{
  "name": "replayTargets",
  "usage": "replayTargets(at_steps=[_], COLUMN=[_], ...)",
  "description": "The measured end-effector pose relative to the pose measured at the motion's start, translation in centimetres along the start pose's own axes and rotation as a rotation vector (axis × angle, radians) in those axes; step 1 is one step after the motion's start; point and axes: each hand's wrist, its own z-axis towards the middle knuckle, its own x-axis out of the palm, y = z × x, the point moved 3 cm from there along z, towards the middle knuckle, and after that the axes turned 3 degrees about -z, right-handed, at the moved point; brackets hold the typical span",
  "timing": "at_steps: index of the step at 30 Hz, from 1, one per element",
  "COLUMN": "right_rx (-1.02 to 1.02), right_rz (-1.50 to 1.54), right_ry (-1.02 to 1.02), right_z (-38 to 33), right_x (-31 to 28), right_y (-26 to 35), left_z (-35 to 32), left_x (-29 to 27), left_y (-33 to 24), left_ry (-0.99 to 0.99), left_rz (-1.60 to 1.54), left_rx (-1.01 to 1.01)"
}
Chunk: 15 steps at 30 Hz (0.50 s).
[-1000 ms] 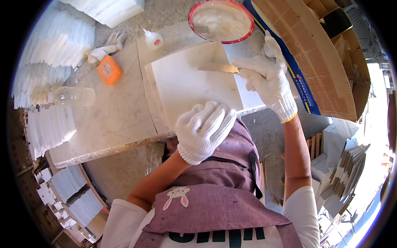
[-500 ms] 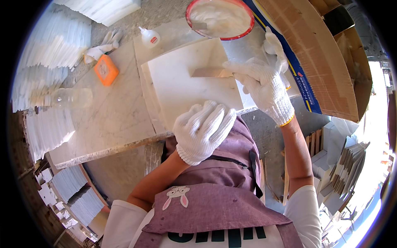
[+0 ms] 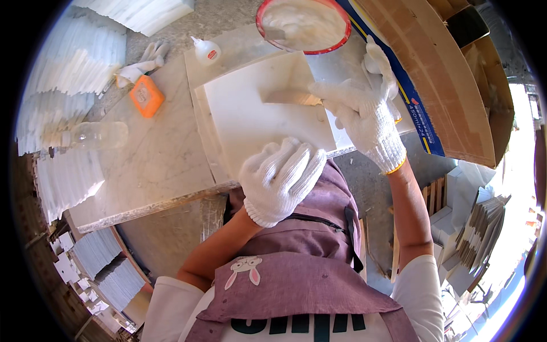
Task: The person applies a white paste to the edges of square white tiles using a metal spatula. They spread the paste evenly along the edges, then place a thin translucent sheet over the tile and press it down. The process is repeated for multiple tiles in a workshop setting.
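Note:
A pale marble tile (image 3: 245, 108) lies on the work table in front of me, with more slab showing under its left edge. My left hand (image 3: 281, 178), in a white knitted glove, rests its fingers over the tile's near edge, pressed together. My right hand (image 3: 364, 117), gloved too, pinches a flat thin scraper blade (image 3: 292, 98) laid across the tile's upper right part. Motion blurs the blade a little. Part of its grip is hidden by the glove.
Beyond the tile stands a red-rimmed basin (image 3: 305, 25) of whitish paste. A white squeeze bottle (image 3: 206, 52), an orange container (image 3: 146, 97) and a clear bottle (image 3: 99, 135) are to the left. Stacked tiles (image 3: 74, 51) rise far left; a cardboard box (image 3: 433, 74) stands right.
The scraper blade has shifted very slightly on the tile and looks more blurred. Both hands keep nearly the same places.

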Motion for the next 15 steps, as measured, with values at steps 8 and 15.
replayTargets(at_steps=[8, 15], right_rx=[-0.029, 0.021], right_rz=[-0.091, 0.013], right_ry=[0.093, 0.067], right_z=[-1.6, -0.7], right_x=[-0.4, -0.2], right_y=[0.9, 0.1], left_z=[0.5, 0.5], left_x=[-0.1, 0.1], left_y=[-0.2, -0.1], left_ry=[-0.082, -0.093], left_rz=[0.017, -0.019], left_rx=[0.080, 0.044])
